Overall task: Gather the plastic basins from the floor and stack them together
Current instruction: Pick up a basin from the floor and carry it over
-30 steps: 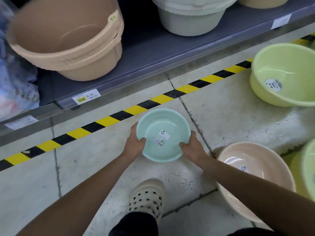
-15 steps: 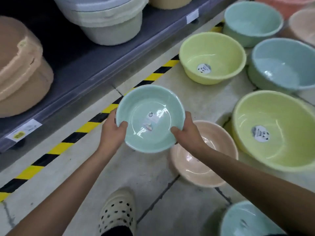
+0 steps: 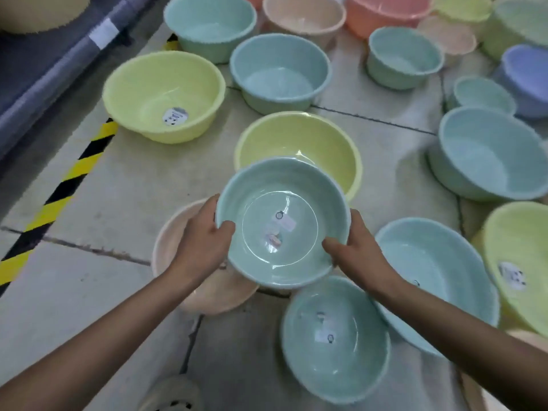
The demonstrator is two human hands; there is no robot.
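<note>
Concrete floor point(image 3: 124, 185) lay crowded with pastel basins; both hands held a small teal basin point(image 3: 283, 222) aloft above them. Left hand point(image 3: 204, 243) and right hand point(image 3: 357, 250) each had a grip clenched on its rim; a peach basin point(image 3: 169, 241) sat beneath.

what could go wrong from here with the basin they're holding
The green basin is pinched only at its rim by the left hand and right hand, so it may slip. Similar-coloured basins differ in size: the green basin below looks a closer fit than the wide green one, where it would sit loose.
</note>
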